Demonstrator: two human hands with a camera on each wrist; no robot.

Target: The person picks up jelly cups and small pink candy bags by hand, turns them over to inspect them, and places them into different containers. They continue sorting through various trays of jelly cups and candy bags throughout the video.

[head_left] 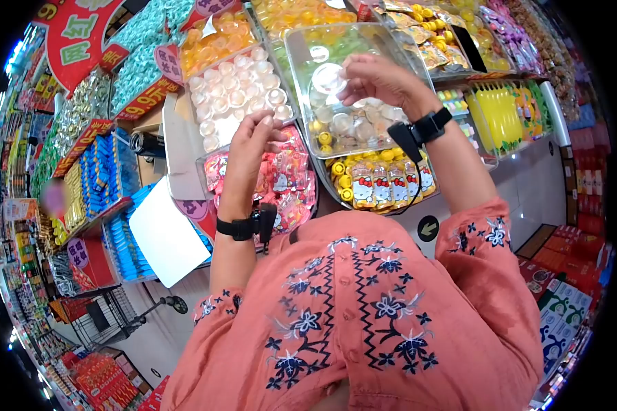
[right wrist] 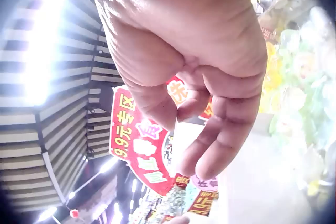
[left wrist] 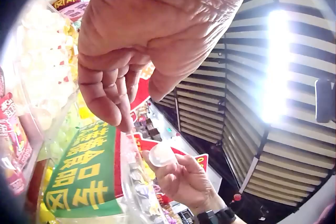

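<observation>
In the head view, my left hand hovers by the front right edge of a tray of whitish jelly cups. Its fingers hang loosely bent with nothing between them, as the left wrist view also shows of the hand. My right hand is above a clear-covered bin of green and pale cups. A round translucent cup shows at the right hand's fingertips in the left wrist view. The right wrist view shows the back-lit right hand with fingers bent; the cup is not clear there.
Pink packets lie in front of the left hand, and yellow packets below the clear bin. A black phone-like slab stands at the upper right. A white sheet lies over blue packets at left; a shopping cart stands lower left.
</observation>
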